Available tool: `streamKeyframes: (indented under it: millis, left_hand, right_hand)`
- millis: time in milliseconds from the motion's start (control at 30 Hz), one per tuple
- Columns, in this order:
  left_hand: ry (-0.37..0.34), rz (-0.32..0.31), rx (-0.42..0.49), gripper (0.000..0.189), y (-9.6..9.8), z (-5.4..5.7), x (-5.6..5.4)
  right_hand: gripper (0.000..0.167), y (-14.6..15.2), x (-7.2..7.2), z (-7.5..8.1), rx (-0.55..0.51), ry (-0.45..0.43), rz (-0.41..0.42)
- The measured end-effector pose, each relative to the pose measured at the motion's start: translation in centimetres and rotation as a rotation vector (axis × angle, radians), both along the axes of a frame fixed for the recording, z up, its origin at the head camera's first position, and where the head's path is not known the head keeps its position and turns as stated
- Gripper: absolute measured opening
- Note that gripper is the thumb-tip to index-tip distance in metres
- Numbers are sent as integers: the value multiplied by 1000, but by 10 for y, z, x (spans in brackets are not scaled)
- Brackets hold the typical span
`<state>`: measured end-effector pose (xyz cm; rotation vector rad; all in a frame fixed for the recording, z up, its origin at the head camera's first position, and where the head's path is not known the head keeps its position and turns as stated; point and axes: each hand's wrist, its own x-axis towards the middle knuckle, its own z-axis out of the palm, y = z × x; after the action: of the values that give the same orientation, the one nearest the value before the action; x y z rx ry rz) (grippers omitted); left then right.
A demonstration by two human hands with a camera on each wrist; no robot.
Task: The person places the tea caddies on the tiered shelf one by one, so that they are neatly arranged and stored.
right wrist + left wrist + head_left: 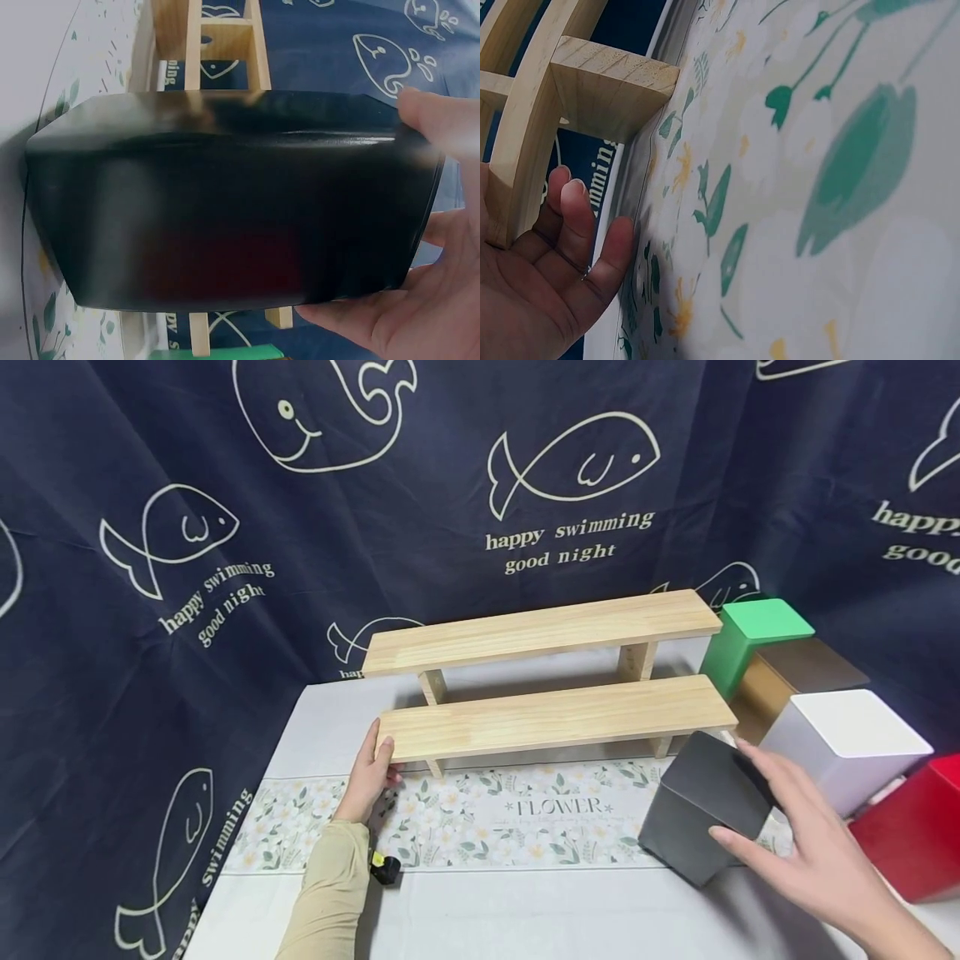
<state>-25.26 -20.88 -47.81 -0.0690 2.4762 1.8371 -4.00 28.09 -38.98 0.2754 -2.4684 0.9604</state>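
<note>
A two-tier wooden shelf [555, 718] stands on the table in the head view. My left hand [369, 777] grips the left end of its lower board, thumb at the top edge. In the left wrist view, the fingers [577, 214] reach under that board, beside a support block [607, 82]. My right hand [817, 843] holds a black box [705, 802], tilted, in front of the shelf's right end. The right wrist view has the black box [232, 210] filling the middle, with the thumb and fingers [345, 319] at opposite edges of one end.
To the right of the shelf stand a green box [768, 618], a brown box [810, 664], a white box [855, 727] and a red box [918, 827]. A floral runner [495, 843] crosses the white table. Behind hangs a navy curtain [442, 543] with fish drawings.
</note>
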Motion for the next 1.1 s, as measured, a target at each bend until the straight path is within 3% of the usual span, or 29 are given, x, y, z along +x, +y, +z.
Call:
streamKeyframes:
  millis: [333,600,833,1100]
  left_hand:
    - [5,-1,35,63,-2,-2,0]
    - [14,-11,66,62,-1,0,-1]
    - [1,-33,84,60,6,29,14]
    - [2,-32,74,60,6,28,13]
  right_hand:
    - [101,-13,-15,6,24,27,131]
    - [103,-19,-24,7,26,14,174]
    - [105,-22,-32,10,14,-6,195]
    - [109,-25,-46,20,-32,16,248]
